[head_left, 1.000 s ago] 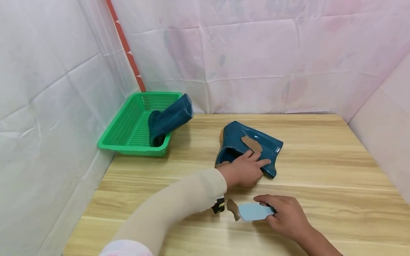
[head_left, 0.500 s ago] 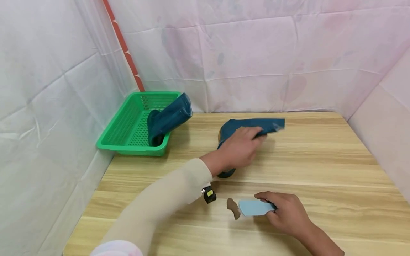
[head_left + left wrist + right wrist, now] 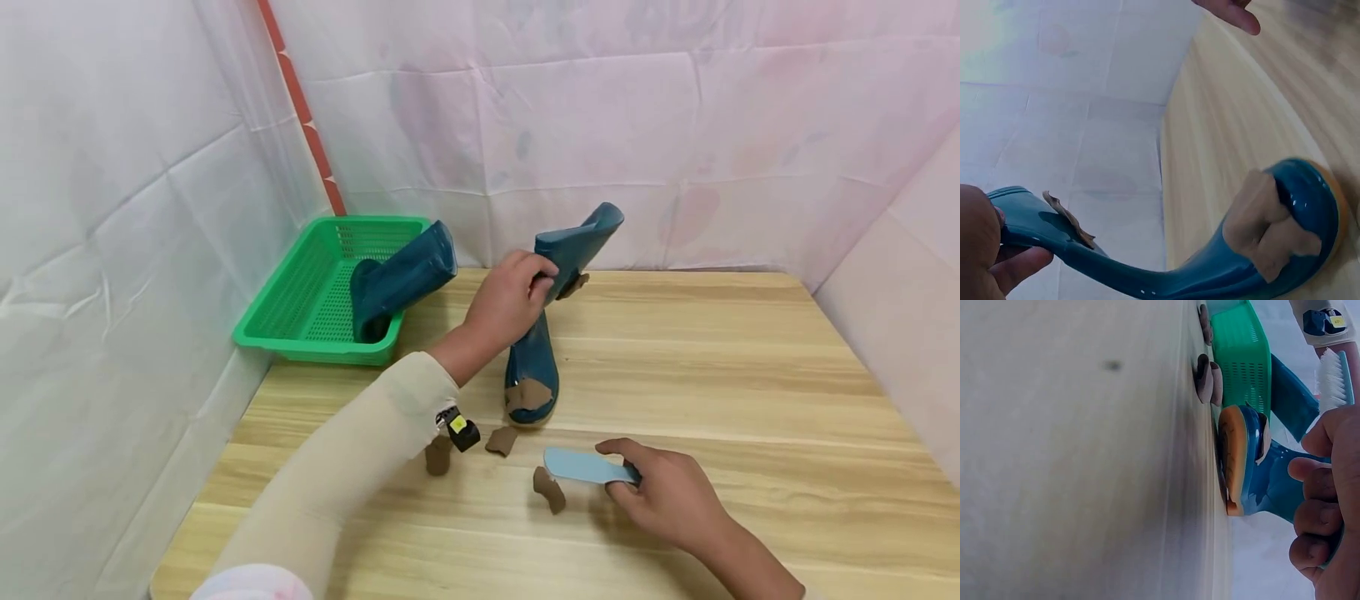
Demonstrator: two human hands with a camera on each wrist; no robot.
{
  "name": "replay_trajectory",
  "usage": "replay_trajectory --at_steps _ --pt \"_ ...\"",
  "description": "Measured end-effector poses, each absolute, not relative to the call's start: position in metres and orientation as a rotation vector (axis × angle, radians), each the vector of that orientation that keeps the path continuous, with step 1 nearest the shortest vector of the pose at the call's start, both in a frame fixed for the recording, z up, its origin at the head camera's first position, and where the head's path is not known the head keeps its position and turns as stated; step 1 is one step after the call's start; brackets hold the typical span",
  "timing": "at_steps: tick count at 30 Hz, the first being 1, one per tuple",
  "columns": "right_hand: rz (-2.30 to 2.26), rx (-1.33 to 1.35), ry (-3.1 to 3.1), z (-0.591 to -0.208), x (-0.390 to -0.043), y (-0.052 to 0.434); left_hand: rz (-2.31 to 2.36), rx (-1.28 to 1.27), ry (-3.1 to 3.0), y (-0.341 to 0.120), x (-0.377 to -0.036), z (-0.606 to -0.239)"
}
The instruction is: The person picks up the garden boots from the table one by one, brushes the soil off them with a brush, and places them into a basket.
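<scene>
The left hand (image 3: 510, 300) has its grip clenched round the upper shaft of a blue rubber boot (image 3: 551, 321), fingers and thumb pinching the soft rim so the top folds over toward the back wall. Held this way the boot stands toe-down on the wooden surface (image 3: 712, 375), near its middle, with the toe toward the person, probably to steady it and turn the dirty front outward. A brown clump of mud (image 3: 527, 395) sticks to the toe, and a smaller flake (image 3: 573, 286) hangs at the bent shaft just beside the fingers; the left wrist view shows both on the glossy rubber.

The right hand (image 3: 671, 504) rests low on the surface, nearer the person, its grip closed on the handle of a light blue brush (image 3: 581, 465). The brush head points left, toward the boot but apart from it; the right wrist view shows white bristles, though which way they face from above is hard to tell.

Three loose brown clods (image 3: 501, 439) lie on the surface between the boot's toe and the brush, right in the brush's way. At the far left, against the white sheeted wall, a green basket (image 3: 296, 308) holds a second blue boot (image 3: 397, 279) lying tilted over its rim, well apart from both hands.
</scene>
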State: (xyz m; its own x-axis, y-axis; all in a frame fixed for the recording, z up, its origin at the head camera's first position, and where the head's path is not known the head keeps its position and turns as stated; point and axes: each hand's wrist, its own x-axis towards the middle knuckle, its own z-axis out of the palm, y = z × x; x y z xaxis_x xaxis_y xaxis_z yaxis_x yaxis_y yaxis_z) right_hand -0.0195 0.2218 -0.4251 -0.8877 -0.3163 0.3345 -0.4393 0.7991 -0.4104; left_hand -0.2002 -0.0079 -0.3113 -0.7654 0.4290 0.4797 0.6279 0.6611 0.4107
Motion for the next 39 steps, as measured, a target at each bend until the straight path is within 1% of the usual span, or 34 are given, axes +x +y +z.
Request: replay_trajectory --at_steps 5,9,12,15,17,20,24,28,32,39 --pt "0.696 0.575 -2.758 -0.423 -0.021 0.222 -0.966 -0.856 -2.492 -0.014 -0.205 -0.312" --pt "0.693 0.587 -2.742 -0.422 -0.021 0.223 -1.057 -0.873 -2.59 -0.021 -0.209 -0.302" --pt "0.689 0.599 -2.72 -0.422 -0.023 0.224 -0.884 -0.96 -2.671 -0.027 -0.212 -0.29" --pt "0.68 0.602 -2.706 -0.422 -0.025 0.226 -0.565 -1.064 -2.676 -0.033 -0.215 -0.281" --pt "0.676 0.585 -2.717 -0.421 -0.026 0.227 -0.384 -1.083 -2.632 -0.036 -0.215 -0.276" --pt "0.685 0.518 -2.788 -0.418 -0.031 0.227 -0.232 -1.078 -2.497 -0.041 -0.219 -0.274" --pt "0.716 0.427 -2.883 -0.41 -0.042 0.226 -0.118 -1.137 -2.394 -0.042 -0.225 -0.271" --pt "0.731 0.387 -2.849 -0.405 -0.055 0.222 -0.078 -1.192 -2.455 -0.037 -0.227 -0.269" --pt "0.727 0.378 -2.795 -0.404 -0.07 0.215 -0.094 -1.148 -2.469 -0.032 -0.225 -0.271" --pt "0.697 0.452 -2.778 -0.404 -0.091 0.197 -0.072 -1.067 -2.425 -0.025 -0.22 -0.276"
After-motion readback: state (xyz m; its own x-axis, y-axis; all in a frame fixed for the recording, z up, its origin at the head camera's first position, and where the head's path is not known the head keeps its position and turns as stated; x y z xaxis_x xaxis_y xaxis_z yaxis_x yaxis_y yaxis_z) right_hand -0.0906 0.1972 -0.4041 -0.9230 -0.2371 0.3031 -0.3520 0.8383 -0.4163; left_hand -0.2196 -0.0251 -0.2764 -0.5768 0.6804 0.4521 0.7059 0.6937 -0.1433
